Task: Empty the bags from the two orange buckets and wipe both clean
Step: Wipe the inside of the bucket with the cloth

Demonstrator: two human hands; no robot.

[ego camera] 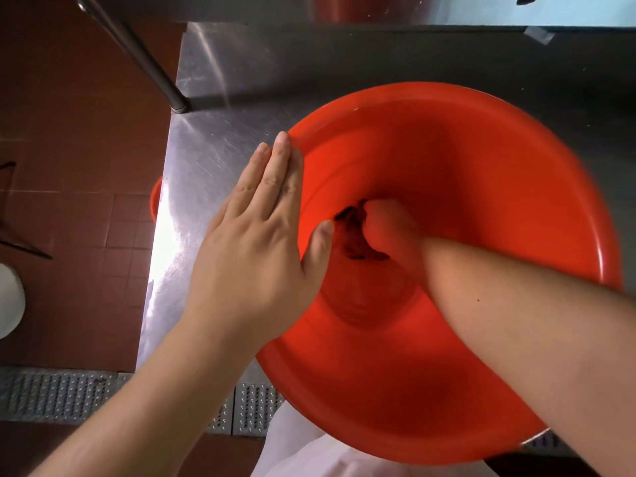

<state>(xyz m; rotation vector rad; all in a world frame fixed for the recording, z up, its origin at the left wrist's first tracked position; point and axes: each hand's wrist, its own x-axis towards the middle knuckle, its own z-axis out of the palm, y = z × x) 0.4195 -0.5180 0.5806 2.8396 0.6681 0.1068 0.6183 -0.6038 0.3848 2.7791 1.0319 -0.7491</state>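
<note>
A large orange bucket (481,160) stands on the steel table, its near rim hanging over the table's front edge. My left hand (261,235) lies flat against the bucket's left rim, fingers straight and outside the wall, thumb hooked inside. My right hand (389,232) reaches deep into the bucket and is closed on a dark crumpled cloth (354,235) pressed against the inner wall near the bottom. A sliver of a second orange bucket (155,201) shows below the table's left edge. No bags are in view.
The steel table (220,98) extends to the back, under a raised steel shelf (378,8) with a round leg (151,67) at its left corner. Red-brown floor tiles lie to the left, a metal drain grate (58,394) runs along the floor, and a white object (8,301) sits at the left edge.
</note>
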